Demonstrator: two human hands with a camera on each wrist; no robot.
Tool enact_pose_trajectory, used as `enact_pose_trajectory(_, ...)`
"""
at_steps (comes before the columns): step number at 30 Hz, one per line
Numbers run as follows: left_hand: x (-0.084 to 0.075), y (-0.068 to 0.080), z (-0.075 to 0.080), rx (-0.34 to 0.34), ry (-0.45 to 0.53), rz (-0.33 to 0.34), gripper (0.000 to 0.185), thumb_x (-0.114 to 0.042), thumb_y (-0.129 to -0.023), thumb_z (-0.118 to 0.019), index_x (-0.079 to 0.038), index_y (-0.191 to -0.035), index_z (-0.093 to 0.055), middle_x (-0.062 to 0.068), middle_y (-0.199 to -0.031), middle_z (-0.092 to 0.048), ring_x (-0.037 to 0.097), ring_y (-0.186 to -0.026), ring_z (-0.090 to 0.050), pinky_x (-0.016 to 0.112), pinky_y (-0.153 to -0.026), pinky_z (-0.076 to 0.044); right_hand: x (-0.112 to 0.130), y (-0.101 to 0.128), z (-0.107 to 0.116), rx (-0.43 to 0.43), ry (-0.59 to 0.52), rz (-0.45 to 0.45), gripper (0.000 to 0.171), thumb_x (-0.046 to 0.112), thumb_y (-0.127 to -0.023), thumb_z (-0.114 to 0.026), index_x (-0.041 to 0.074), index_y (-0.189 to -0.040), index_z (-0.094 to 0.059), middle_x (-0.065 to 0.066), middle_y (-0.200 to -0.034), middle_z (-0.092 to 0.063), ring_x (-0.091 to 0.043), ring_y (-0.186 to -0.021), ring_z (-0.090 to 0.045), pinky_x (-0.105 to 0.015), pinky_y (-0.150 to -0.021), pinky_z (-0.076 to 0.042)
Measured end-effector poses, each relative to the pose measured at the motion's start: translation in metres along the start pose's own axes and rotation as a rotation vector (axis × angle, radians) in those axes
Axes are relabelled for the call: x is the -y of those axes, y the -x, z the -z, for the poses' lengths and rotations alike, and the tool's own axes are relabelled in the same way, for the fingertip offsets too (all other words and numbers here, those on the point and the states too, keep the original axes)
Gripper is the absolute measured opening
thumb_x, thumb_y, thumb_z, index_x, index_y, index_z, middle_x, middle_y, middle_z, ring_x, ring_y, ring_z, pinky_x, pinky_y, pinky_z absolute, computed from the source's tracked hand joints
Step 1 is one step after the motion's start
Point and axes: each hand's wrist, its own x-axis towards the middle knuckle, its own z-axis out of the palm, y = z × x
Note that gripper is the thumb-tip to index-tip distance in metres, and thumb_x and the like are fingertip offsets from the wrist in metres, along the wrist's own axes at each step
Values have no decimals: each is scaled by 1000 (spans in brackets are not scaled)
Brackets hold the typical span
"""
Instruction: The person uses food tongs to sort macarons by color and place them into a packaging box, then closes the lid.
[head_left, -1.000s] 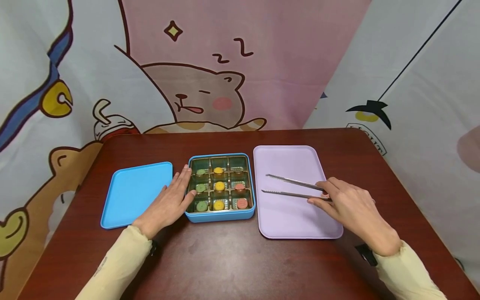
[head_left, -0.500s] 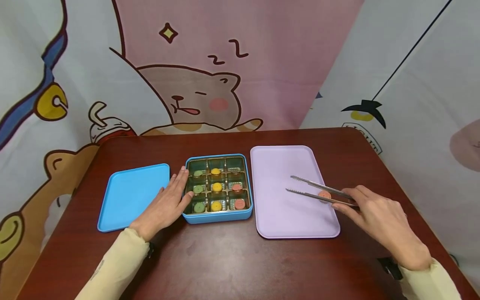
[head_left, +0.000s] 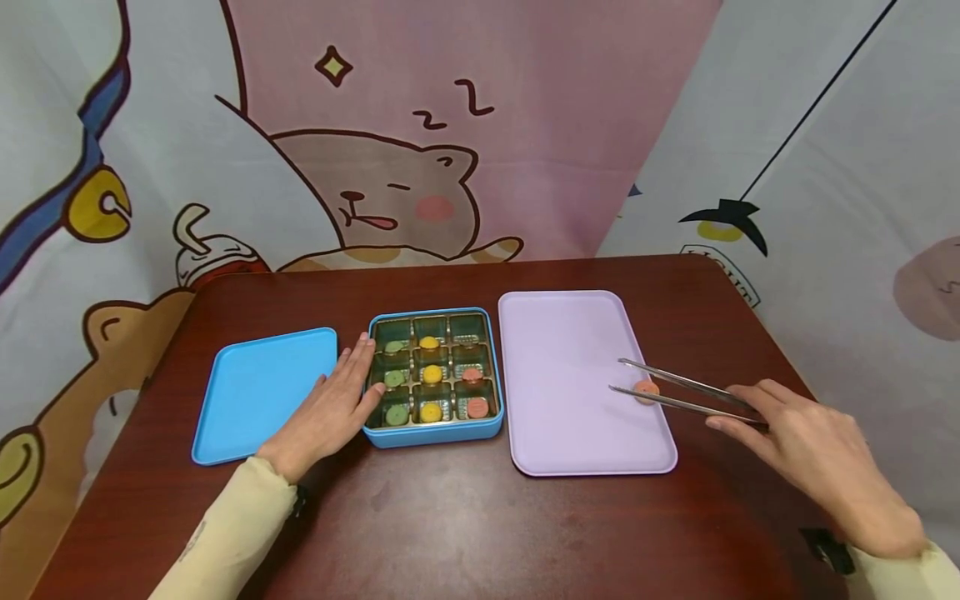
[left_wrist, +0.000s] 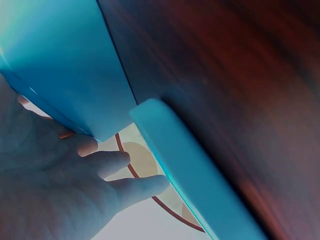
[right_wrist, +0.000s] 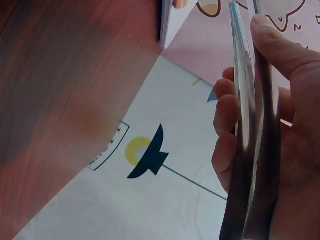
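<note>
Gripping tongs (head_left: 686,393) in my right hand (head_left: 813,454), arms slightly apart | tips straddle pink cake (head_left: 647,389) lying on tray (head_left: 570,450), ahead-left of that hand | left hand (head_left: 330,408) flat, fingers straight, touching box (head_left: 435,433) left wall

Metal tongs (head_left: 686,393) lie open over a pink cake (head_left: 646,389) on the lilac tray (head_left: 570,433)

Left of the lilac tray (head_left: 570,433), the blue box (head_left: 433,433) stood just beside it, leaving your hand only a narrow gap. Nearer you than the tray, the desk (head_left: 480,525) lay open; the tongs (head_left: 682,393) crossed its right edge.
</note>
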Motion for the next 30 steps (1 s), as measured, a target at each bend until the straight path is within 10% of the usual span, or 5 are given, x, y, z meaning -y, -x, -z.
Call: enact_pose_trajectory(30, 1, 1, 0, -11, -4, -5, 75, -45, -112, -39, -8, -167, -5, 12, -174, -1, 44, -157, -10, 75, -115, -17, -22, 10, 6, 60, 89, 6, 46, 42, -74, -89, 8, -101, -75, 2, -77, -59, -16, -55, -51, -36, -36, -34)
